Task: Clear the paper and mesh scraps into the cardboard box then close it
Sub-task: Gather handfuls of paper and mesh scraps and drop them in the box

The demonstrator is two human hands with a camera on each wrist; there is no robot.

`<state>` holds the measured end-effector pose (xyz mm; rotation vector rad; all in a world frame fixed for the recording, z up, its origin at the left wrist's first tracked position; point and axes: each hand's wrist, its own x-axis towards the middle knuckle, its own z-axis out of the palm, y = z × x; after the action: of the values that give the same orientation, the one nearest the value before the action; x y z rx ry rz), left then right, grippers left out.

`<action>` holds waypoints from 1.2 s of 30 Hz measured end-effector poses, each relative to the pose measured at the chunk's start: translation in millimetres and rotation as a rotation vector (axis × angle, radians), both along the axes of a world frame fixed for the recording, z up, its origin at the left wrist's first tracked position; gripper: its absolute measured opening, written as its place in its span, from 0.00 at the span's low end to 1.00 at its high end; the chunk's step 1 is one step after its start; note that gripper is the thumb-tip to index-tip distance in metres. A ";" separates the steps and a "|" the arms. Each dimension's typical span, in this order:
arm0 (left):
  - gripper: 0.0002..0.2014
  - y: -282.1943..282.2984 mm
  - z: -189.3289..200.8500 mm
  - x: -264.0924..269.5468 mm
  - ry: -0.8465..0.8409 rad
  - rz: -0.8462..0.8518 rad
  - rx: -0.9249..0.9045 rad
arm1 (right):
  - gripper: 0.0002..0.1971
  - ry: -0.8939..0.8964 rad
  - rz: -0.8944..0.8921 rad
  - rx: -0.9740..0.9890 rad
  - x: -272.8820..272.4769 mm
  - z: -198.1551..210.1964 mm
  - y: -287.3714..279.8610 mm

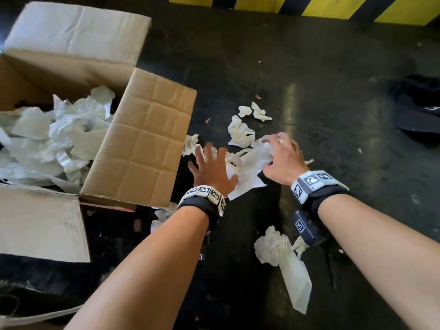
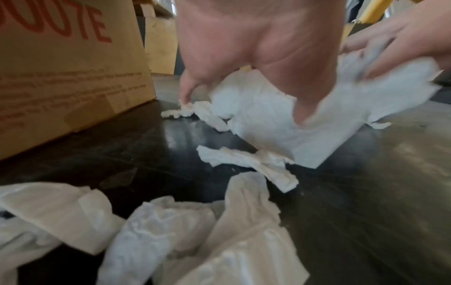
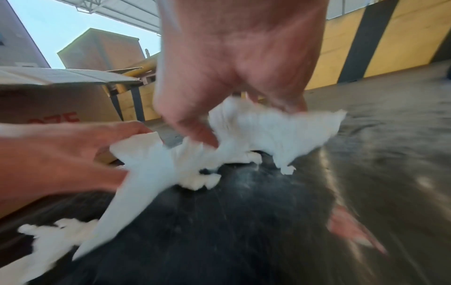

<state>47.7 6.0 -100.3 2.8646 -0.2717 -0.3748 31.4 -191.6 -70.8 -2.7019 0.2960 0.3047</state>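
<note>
An open cardboard box (image 1: pixel 142 139) stands at the left, its flaps spread, holding white paper and mesh scraps (image 1: pixel 59 134). Right of it, on the dark floor, lies a large torn white paper sheet (image 1: pixel 247 172) among smaller crumpled pieces. My left hand (image 1: pixel 209 160) lies on the sheet's left side with fingers spread; in the left wrist view the thumb (image 2: pixel 300 108) presses into the sheet (image 2: pixel 268 135). My right hand (image 1: pixel 278 151) grips the sheet's right part, fingers and thumb curled into the paper (image 3: pixel 268 131).
Loose crumpled scraps lie beyond the hands (image 1: pixel 240 134) (image 1: pixel 258 111), and a long one (image 1: pixel 283 258) under my right forearm. Small pink bits (image 3: pixel 351 227) dot the floor. A black bundle (image 1: pixel 419 108) sits at the right, and a yellow-and-black striped wall (image 1: pixel 333 5) runs behind.
</note>
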 end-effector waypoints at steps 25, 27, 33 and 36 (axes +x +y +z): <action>0.68 -56.1 -4.2 96.5 0.255 -0.469 0.227 | 0.58 0.095 0.208 -0.037 25.0 -46.7 -40.1; 0.55 -52.3 -2.2 95.9 0.193 -0.446 0.162 | 0.46 0.032 0.236 -0.028 25.9 -43.4 -36.1; 0.17 -45.4 -12.0 75.3 0.148 -0.427 -0.080 | 0.23 -0.085 0.266 -0.043 14.9 -53.9 -17.4; 0.10 -46.1 -9.2 67.0 0.147 -0.406 -0.098 | 0.21 -0.075 0.235 0.008 9.1 -55.0 -14.5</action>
<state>114.6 -40.2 -109.5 2.6570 -0.8230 -0.6227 40.6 -206.1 -125.8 -2.7342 -0.0458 0.2702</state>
